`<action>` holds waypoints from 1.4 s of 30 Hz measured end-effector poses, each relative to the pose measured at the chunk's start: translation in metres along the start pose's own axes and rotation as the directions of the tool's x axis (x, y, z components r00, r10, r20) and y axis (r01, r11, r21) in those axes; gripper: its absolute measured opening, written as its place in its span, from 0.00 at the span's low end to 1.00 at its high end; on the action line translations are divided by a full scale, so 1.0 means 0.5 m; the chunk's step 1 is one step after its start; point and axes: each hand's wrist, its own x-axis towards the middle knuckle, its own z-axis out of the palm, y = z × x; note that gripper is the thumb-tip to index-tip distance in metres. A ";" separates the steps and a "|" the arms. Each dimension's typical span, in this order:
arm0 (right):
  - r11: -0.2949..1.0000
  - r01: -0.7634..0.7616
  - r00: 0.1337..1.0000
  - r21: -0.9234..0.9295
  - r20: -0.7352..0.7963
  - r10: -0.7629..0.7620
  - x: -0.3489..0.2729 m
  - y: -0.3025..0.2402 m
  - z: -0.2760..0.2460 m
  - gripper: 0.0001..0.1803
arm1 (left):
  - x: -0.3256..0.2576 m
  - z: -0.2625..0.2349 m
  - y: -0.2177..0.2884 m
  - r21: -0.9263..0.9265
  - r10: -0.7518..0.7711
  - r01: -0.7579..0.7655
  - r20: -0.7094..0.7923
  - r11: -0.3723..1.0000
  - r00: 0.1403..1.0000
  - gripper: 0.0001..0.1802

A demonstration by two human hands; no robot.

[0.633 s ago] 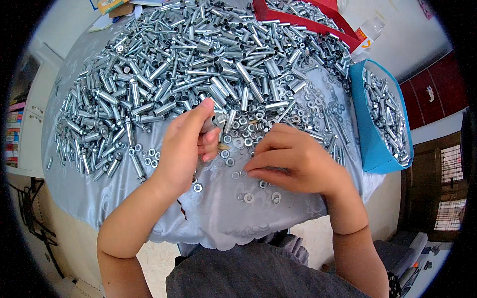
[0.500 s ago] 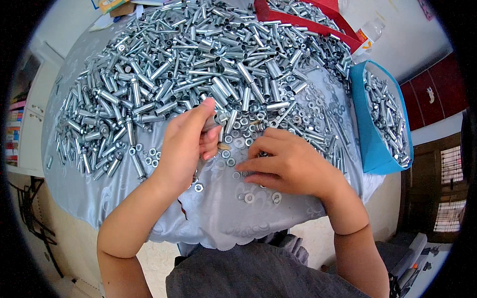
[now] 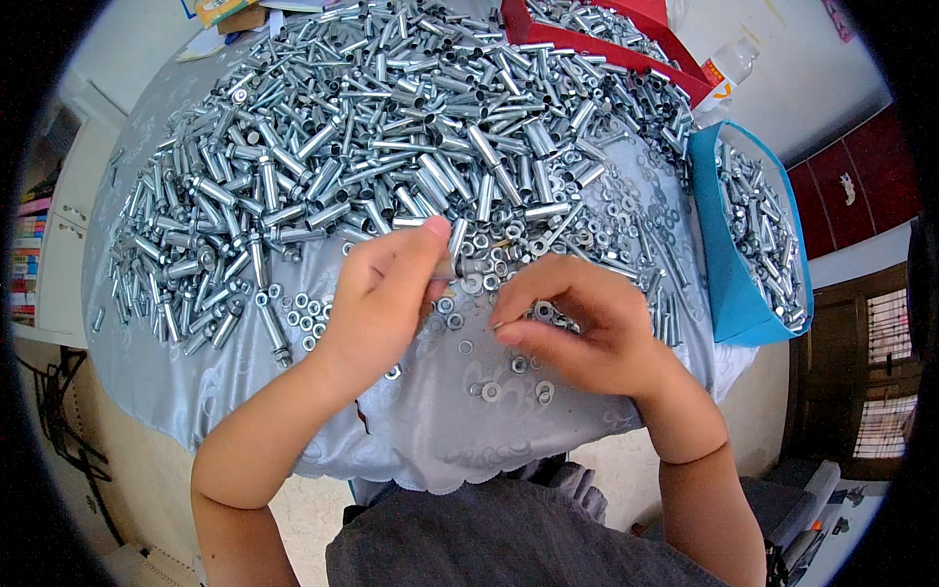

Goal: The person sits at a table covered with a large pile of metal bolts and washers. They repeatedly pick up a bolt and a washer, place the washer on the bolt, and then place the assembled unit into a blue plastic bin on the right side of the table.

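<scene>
My left hand (image 3: pixel 386 293) is closed around a short silvery metal bolt piece (image 3: pixel 446 267). Its end shows beside the thumb, and the rest is hidden by the fingers. To the right, my right hand (image 3: pixel 582 318) pinches a small thin metal bit, seemingly a washer (image 3: pixel 500 326), between thumb and forefinger. Loose nuts (image 3: pixel 455 320) and flat washers (image 3: pixel 491 392) lie on the cloth around and below both hands. Beyond them spreads a big heap of metal sleeves and bolts (image 3: pixel 391 127).
A grey patterned cloth (image 3: pixel 245 391) covers the round table. At the right edge stands a blue fabric box (image 3: pixel 748 284) full of bolts. A red box (image 3: pixel 675 73) with metal parts sits at the back right, a plastic bottle (image 3: pixel 729 68) next to it.
My right hand has lifted off the loose washers, its thumb and forefinger now pinched together. My left hand has shifted slightly right and down with the bolt piece.
</scene>
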 end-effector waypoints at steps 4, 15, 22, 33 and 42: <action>0.978 -0.030 0.984 0.208 -0.166 0.066 0.001 -0.001 0.000 0.06 | -0.004 0.004 -0.011 0.089 0.073 -0.083 0.113 0.992 0.991 0.21; 0.983 -0.050 0.981 0.175 -0.177 0.081 0.005 0.009 0.004 0.09 | -0.001 -0.005 -0.012 0.153 0.071 -0.106 0.220 0.982 0.973 0.22; 0.939 0.153 0.977 -0.309 -0.098 -0.191 0.010 0.008 -0.012 0.09 | -0.001 -0.003 -0.013 0.162 0.064 -0.098 0.205 0.982 0.977 0.21; 0.918 0.189 0.976 -0.348 -0.039 -0.216 0.012 -0.007 -0.017 0.12 | -0.002 -0.003 -0.022 0.115 0.092 -0.123 0.243 0.986 0.966 0.19; 0.857 0.063 0.998 -0.512 0.047 -0.045 0.014 0.000 -0.025 0.13 | -0.001 -0.004 -0.003 -0.063 -0.007 0.012 0.088 0.998 0.996 0.21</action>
